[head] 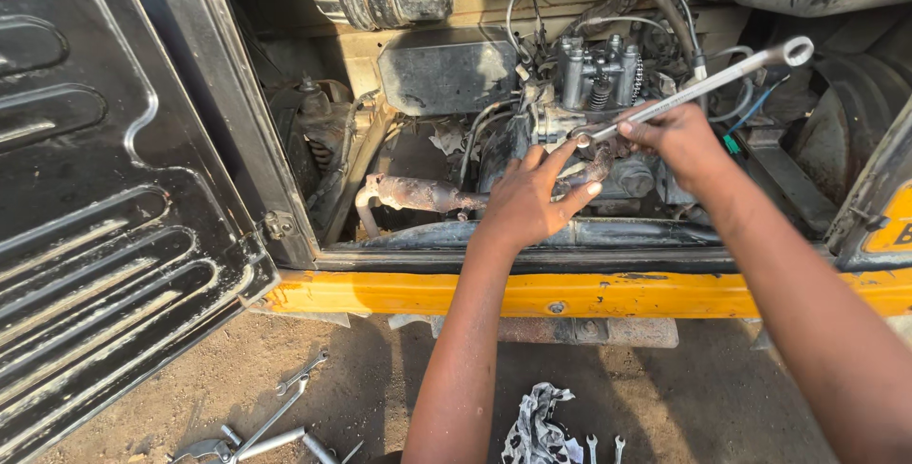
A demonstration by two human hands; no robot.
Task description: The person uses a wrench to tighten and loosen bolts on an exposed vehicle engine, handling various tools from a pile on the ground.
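1. Hands work inside an open engine bay (pixel 446 75) above a yellow body sill (pixel 399 293).
2. Right hand (pixel 679 141) is closed around the shaft of a long silver wrench (pixel 698 92); its ring end points up to the right, its lower end sits on the engine (pixel 598 75) near the left fingertips.
3. Left hand (pixel 527 203) is spread, fingers (pixel 560 155) reaching up to the wrench's lower end, just above a rusty exhaust pipe (pixel 418 195).
4. Black hinged door (pixel 104 208) hangs open on the left.
5. Spare wrenches (pixel 275 421) and a patterned rag (pixel 537 426) lie on the dirt ground.
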